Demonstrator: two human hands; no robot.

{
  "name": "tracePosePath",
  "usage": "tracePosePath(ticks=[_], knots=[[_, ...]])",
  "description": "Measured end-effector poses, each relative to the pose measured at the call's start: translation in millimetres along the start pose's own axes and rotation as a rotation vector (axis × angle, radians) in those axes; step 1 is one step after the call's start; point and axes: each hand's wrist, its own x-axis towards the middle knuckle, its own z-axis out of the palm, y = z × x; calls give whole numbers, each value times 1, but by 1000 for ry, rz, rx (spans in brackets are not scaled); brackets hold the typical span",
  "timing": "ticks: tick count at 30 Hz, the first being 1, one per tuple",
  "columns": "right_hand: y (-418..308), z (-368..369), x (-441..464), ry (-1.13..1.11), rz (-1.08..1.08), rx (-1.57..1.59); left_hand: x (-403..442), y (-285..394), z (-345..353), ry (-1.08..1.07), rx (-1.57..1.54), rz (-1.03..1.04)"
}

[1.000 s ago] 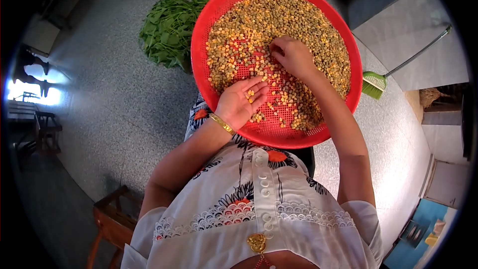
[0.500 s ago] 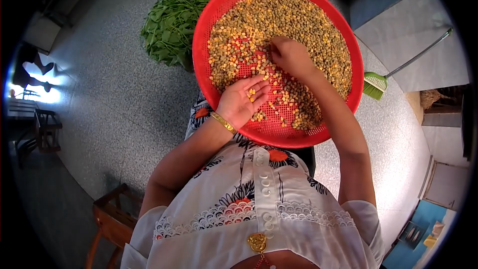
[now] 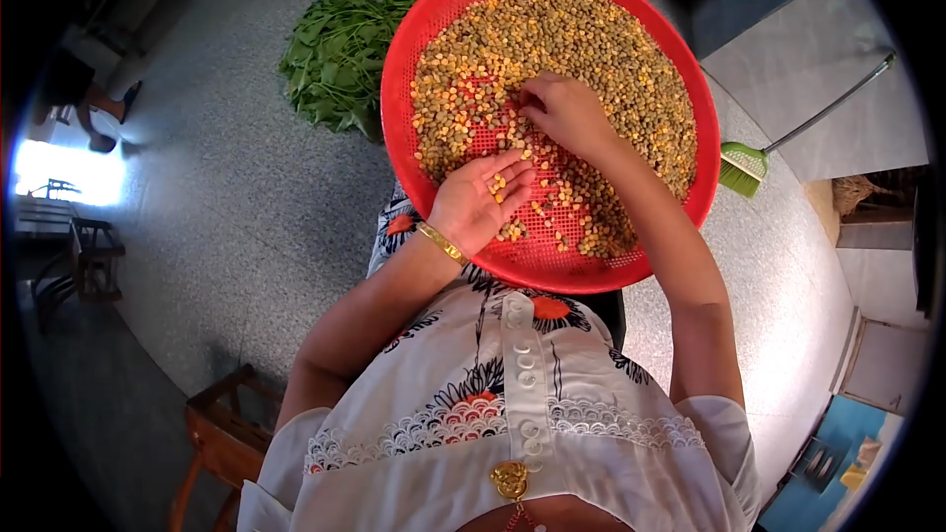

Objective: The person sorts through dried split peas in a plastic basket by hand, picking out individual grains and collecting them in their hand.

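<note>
A large round red plastic sieve basket (image 3: 404, 15) holds a thick layer of small greenish-brown and yellow seeds (image 3: 631, 79). Over its near left part, my left hand (image 3: 475, 199) lies palm up with loosely curled fingers, and a few yellow seeds (image 3: 499, 184) rest in it. My right hand (image 3: 567, 116) reaches in from the right with thumb and fingers drawn together, close above the seeds. Whatever lies between those fingertips is too small to make out. Between the hands, the red mesh bottom (image 3: 483, 141) shows through thinly scattered seeds.
A heap of leafy greens (image 3: 335, 59) lies on the speckled floor (image 3: 227, 177) left of the basket. To the right is a green broom (image 3: 743, 167). A wooden chair (image 3: 227, 433) stands at lower left. A person's legs (image 3: 99, 113) show at far left.
My right hand has shifted slightly left over the seeds, and its fingertips show more. My left hand stays put. At far left, the other person's legs have moved.
</note>
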Motion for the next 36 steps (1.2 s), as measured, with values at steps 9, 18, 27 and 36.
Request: tracePosePath(ticks=[9,18,27,36], knots=[[-6,7,6,-49,-73,-230,0,0,0,3,2,0],[-7,11,8,-79,-78,-297,1,0,-1,11,8,1],[-13,-20,-12,-264,-19,394,2,-1,-1,20,-3,14],[-7,-3,6,4,50,96,0,-2,-1,-1,1,17]])
